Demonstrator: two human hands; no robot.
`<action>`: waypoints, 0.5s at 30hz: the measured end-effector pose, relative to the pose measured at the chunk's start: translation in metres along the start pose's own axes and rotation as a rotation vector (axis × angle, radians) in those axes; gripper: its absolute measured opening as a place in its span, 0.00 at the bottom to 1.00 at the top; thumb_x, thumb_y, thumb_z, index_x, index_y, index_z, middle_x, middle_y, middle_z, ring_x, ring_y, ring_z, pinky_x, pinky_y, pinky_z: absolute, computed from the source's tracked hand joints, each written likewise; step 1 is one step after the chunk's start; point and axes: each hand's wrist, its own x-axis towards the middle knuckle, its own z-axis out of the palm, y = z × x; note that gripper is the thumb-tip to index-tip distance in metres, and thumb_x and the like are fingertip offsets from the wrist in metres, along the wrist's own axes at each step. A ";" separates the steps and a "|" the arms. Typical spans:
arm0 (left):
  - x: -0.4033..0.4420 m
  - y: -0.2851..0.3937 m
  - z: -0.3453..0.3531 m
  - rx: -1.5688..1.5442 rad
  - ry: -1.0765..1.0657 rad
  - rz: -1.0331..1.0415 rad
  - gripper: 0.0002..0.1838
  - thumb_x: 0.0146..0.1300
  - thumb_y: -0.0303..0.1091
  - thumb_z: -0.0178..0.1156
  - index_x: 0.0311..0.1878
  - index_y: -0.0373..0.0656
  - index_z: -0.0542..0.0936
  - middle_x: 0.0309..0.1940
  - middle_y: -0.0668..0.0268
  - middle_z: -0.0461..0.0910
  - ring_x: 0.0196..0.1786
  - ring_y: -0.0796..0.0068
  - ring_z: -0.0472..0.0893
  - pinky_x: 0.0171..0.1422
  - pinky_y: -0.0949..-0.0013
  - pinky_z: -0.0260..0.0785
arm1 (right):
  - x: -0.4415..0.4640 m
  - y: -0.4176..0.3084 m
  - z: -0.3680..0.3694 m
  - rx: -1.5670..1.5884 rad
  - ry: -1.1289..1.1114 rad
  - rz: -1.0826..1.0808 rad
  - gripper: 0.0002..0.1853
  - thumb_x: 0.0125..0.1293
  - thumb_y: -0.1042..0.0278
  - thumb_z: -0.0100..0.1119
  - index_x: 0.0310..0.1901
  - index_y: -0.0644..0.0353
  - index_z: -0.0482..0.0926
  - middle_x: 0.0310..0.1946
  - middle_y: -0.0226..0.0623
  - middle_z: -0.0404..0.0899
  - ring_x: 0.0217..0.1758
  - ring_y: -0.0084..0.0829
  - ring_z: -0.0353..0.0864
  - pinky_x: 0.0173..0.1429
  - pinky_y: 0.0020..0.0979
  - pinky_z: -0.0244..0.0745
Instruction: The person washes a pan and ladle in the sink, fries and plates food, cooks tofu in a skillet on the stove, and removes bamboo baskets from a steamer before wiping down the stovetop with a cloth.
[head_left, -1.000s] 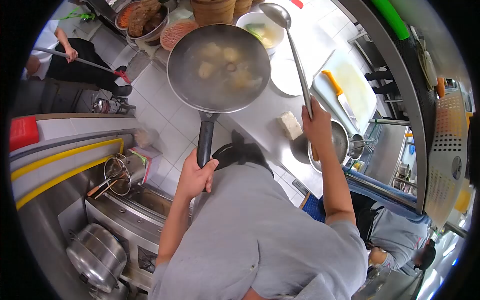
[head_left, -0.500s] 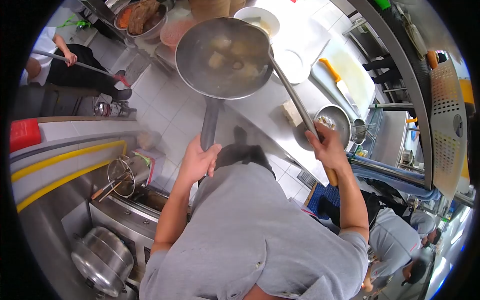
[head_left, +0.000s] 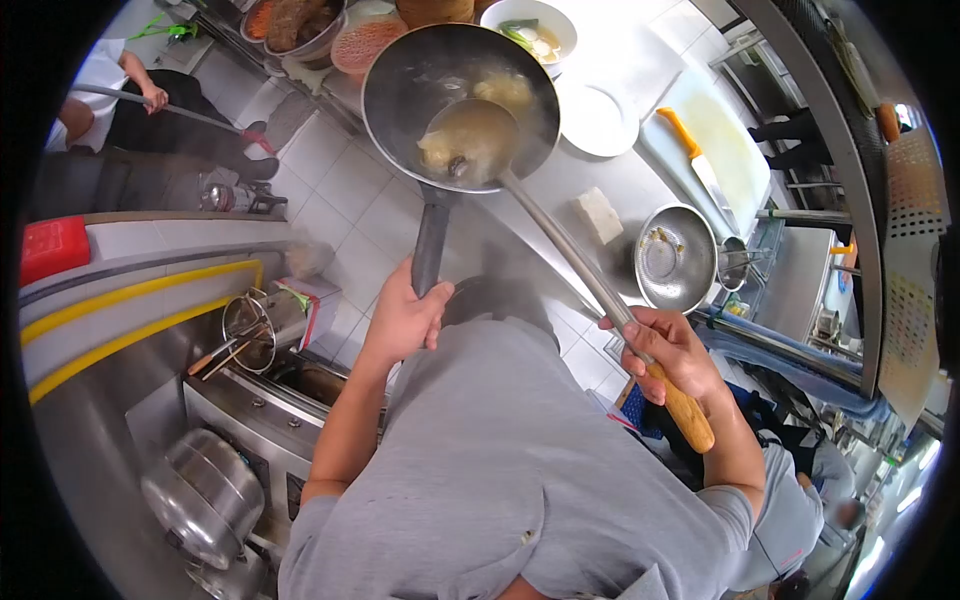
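My left hand (head_left: 405, 315) is closed around the dark handle of a wok (head_left: 395, 85), which is held up over the floor and the table's edge. Cloudy broth with pale, lumpy pieces lies in it. In my right hand (head_left: 675, 350) is a long steel ladle (head_left: 565, 250), gripped near its wooden handle. The ladle's bowl rests inside the wok, filled with broth and pieces. Just beyond the wok's right rim stands a white bowl (head_left: 555, 28) holding green leaves, pale pieces and liquid. A white plate (head_left: 598, 122) lies to the right of the wok.
On the steel table are a pale block (head_left: 600, 215), a metal strainer bowl (head_left: 648, 285), and an orange-handled knife (head_left: 690, 150) on a cutting board (head_left: 740, 150). A stove (head_left: 260, 425) with a steel pot (head_left: 205, 500) is at lower left. Other people are at both sides.
The ladle's bowl has come from near the white bowl into the wok, and my right hand has moved down and back. Green leaves now show in the white bowl.
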 end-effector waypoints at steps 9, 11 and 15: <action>0.001 -0.001 0.010 -0.110 -0.052 0.025 0.09 0.66 0.29 0.58 0.40 0.38 0.67 0.17 0.71 0.68 0.13 0.83 0.67 0.14 0.74 0.61 | 0.022 -0.043 -0.002 0.235 -0.149 0.035 0.19 0.73 0.61 0.53 0.55 0.71 0.73 0.18 0.30 0.70 0.07 0.16 0.65 0.10 0.17 0.61; 0.004 0.004 0.014 -0.122 -0.061 0.026 0.09 0.66 0.29 0.58 0.40 0.38 0.67 0.17 0.71 0.68 0.13 0.83 0.67 0.14 0.74 0.61 | 0.024 -0.056 -0.008 0.196 -0.125 0.013 0.19 0.73 0.61 0.53 0.54 0.71 0.74 0.18 0.30 0.70 0.07 0.16 0.66 0.10 0.16 0.63; 0.016 0.012 0.021 -0.149 -0.019 0.009 0.08 0.66 0.28 0.57 0.39 0.39 0.67 0.16 0.71 0.67 0.12 0.82 0.66 0.14 0.73 0.61 | 0.027 -0.081 -0.021 0.144 -0.067 -0.041 0.20 0.71 0.61 0.54 0.54 0.71 0.75 0.19 0.28 0.71 0.07 0.16 0.64 0.09 0.17 0.57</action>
